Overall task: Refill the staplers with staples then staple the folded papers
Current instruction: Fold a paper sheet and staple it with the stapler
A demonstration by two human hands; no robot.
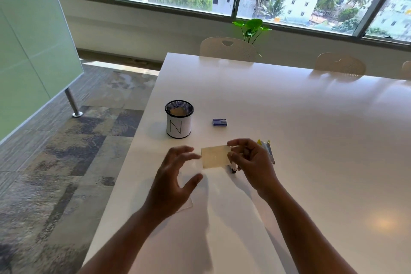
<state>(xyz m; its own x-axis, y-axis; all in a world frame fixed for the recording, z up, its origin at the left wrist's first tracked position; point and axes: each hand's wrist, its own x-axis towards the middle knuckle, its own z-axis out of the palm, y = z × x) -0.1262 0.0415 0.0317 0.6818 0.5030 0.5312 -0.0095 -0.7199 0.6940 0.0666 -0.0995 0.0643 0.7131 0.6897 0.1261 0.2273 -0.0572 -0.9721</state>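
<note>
My right hand (250, 162) pinches the right edge of a small folded cream paper (214, 156) and holds it above the white table (311, 129). My left hand (178, 176) hovers just left of the paper, fingers spread, its fingertips close to the paper's left edge. A yellow-and-white stapler (268, 150) lies on the table behind my right hand, mostly hidden. A dark stapler end (233, 169) shows under the paper. A small blue staple box (219, 122) rests farther back.
A black mesh cup (179, 121) with a white sleeve marked "N" stands at the table's left edge, with papers inside. White chairs (226, 46) line the far side. The floor drops off left of the table.
</note>
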